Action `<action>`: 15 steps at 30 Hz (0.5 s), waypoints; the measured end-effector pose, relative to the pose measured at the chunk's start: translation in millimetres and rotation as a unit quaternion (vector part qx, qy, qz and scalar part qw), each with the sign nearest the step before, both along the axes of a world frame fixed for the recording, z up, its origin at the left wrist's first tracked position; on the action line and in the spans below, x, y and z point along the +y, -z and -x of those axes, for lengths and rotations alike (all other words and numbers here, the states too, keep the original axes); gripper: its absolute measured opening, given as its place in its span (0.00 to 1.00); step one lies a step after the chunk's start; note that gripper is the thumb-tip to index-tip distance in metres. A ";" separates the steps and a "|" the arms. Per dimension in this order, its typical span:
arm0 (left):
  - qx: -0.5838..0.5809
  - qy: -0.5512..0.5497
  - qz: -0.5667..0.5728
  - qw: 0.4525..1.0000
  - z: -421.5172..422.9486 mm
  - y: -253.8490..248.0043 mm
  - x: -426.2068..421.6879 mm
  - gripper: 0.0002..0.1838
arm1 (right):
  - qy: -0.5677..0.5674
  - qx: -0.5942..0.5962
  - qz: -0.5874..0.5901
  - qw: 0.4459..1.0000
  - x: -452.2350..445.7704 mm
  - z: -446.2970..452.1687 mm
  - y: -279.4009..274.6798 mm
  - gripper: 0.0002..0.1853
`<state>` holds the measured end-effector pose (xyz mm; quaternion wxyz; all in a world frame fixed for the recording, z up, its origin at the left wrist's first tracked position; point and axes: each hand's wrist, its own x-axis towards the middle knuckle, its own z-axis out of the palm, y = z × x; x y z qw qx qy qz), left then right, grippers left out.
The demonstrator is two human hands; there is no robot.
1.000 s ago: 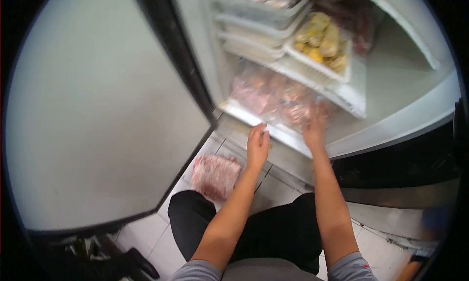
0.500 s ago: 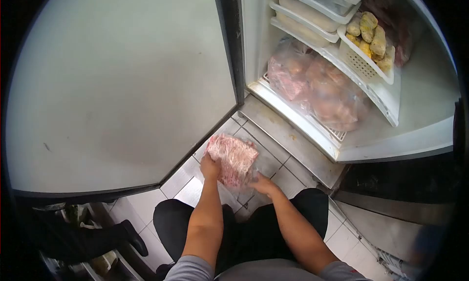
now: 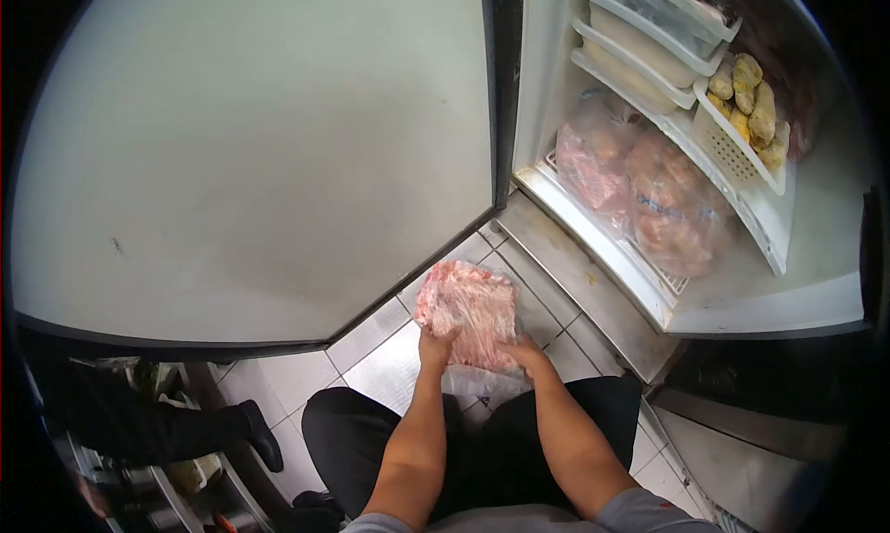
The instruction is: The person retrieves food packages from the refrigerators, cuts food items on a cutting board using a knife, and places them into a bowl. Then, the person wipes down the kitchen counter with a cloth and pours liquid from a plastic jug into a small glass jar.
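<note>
Black trousers (image 3: 345, 431) show beneath the person's forearms (image 3: 417, 450). The left hand (image 3: 435, 349) and right hand (image 3: 527, 357) are closed around the near corners of a plastic-wrapped meat slab (image 3: 473, 306); whether it touches the floor tiles (image 3: 549, 303) I cannot tell. A second ago the right hand was at the bagged meat (image 3: 677, 213) inside the white cabinet (image 3: 593, 243) beyond; now both hands hold the slab, leaving those bags untouched.

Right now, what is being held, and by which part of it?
The plastic-wrapped raw meat: left hand at its near left side, right hand at its near right side.
</note>
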<state>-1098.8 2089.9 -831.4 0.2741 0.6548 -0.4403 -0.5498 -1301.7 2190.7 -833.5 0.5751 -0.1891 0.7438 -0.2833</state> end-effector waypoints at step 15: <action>-0.059 0.009 0.065 0.996 36.8 -5.9 -2.4 0.28 | 0.183 -0.008 -0.022 0.983 -1.4 15.0 -67.9 0.35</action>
